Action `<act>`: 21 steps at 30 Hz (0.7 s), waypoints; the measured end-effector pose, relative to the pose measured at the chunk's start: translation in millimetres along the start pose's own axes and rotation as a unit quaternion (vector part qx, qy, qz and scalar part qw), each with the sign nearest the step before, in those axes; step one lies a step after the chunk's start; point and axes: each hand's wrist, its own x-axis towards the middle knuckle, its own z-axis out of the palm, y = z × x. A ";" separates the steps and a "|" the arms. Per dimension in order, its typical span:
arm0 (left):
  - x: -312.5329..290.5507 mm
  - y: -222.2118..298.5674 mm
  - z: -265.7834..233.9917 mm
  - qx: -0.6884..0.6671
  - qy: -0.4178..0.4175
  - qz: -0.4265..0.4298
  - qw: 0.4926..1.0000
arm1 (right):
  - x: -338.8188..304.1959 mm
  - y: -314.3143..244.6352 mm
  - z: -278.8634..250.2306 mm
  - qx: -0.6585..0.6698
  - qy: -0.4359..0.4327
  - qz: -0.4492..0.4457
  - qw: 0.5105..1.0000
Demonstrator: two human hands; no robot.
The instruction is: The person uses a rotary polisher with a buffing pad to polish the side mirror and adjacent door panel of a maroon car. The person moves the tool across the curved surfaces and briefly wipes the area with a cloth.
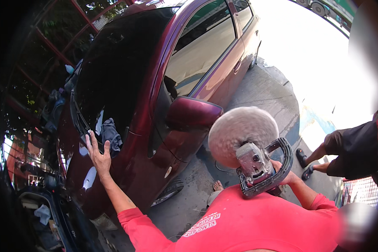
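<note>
My left hand (98, 158) is stretched over the hood of a dark red car (155, 145), fingers spread, close to the base of the windshield. I cannot tell whether it touches the paint. Beside its fingertips, a bunched grey-blue cloth (111, 135) lies at the lower corner of the glass. My right hand (284, 173) is wrapped round a power polisher (254, 160) with a black loop handle (286, 156); the tool partly hides the fingers. The polisher's round, whitish wool pad (243, 128) is tilted up and away from the car, near the side mirror (193, 112).
At the right stands another person in dark shorts (352, 147) and dark shoes. Concrete ground (256, 90) runs along the car's side. A second dark vehicle or open compartment (42, 210) sits at lower left. Red metal framing (56, 50) rises beyond the hood.
</note>
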 end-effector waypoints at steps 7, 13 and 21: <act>40.0 -113.0 143.9 -0.013 -0.025 0.000 1.000 | -69.6 6.0 66.7 0.220 0.201 0.115 0.948; 58.3 -109.2 139.8 -0.082 0.033 -0.056 0.994 | -100.5 38.9 68.0 0.269 0.262 0.113 0.920; -18.0 117.2 69.3 -0.524 -0.019 0.035 0.851 | -122.9 67.0 8.4 0.221 0.234 0.076 0.944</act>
